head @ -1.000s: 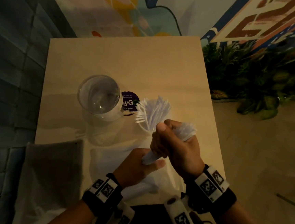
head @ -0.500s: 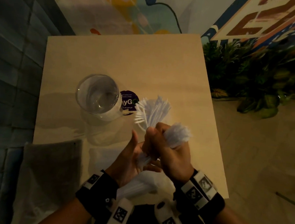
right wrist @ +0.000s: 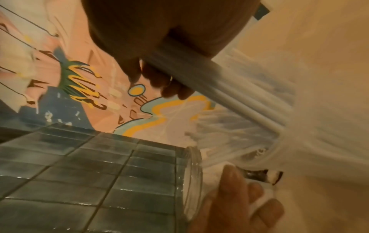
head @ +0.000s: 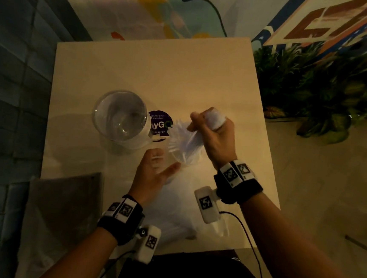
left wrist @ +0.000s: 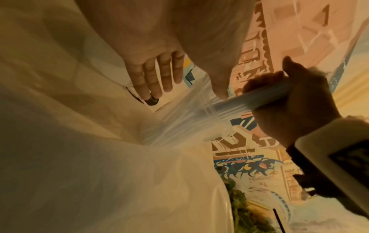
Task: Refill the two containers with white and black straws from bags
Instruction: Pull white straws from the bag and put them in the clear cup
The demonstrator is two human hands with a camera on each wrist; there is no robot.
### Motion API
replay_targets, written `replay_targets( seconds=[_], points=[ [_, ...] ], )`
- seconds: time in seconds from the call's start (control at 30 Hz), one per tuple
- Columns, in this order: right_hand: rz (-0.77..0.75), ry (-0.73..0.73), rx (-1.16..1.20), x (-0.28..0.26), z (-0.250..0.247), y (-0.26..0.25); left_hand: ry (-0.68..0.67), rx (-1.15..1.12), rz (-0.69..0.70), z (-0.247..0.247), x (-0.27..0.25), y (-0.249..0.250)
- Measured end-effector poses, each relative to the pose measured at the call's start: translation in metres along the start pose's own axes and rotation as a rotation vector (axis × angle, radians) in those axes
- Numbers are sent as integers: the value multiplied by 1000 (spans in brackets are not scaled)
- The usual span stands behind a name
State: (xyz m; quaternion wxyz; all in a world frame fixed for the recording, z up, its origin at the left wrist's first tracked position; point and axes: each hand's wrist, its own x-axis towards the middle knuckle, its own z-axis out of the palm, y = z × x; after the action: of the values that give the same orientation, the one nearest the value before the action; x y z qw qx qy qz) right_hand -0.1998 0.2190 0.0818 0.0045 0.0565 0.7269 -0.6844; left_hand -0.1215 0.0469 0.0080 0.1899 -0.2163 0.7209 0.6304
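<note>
White straws going into the small cup

Right hand (head: 217, 139) grips a bundle of white straws (head: 189, 139), its fingers curled round them, over the small cup (head: 184, 159) on the bench (head: 161, 75); left hand (head: 152, 176) open, fingers spread, beside it.

on counter (head: 140, 68): empty jar (head: 120, 116) left | sticker (head: 159, 123) between | cup with straws (head: 185, 148) right | bags (head: 178, 209) near front edge | plants (head: 315, 88) off right

The right hand (head: 214, 139) wrapped the middle of the white straws (head: 185, 140), so that bit was hidden. The small container (head: 185, 160) was mostly buried behind them. Motion blur smeared the straw tips in the right wrist view, couldn't count them.
</note>
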Motion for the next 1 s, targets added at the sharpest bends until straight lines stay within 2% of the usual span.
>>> replay_targets(
  seconds=[0.07, 0.17, 0.23, 0.37, 0.47, 0.67, 0.83, 1.0],
  points=[
    [-11, -17, 2, 2, -8, 0, -34, 19, 45, 3, 7, -1],
    [-31, 50, 2, 0, -34, -2, -84, 45, 72, 9, 18, -2],
    [-10, 23, -115, -3, -56, 10, -91, 80, 64, 15, 24, 2],
    [152, -245, -460, -9, -79, 53, -120, 220, 179, 21, 37, 17],
    [186, -399, -620, -3, -72, 68, -172, 309, 207, 17, 48, 24],
    [118, -505, -583, 21, -50, 70, -298, 401, 329, 18, 69, 40],
    [-12, -530, -590, 22, -38, 78, -307, 371, 391, 21, 78, 45],
    [104, -471, -507, 26, -33, 87, -317, 490, 513, 23, 80, 44]
  ],
)
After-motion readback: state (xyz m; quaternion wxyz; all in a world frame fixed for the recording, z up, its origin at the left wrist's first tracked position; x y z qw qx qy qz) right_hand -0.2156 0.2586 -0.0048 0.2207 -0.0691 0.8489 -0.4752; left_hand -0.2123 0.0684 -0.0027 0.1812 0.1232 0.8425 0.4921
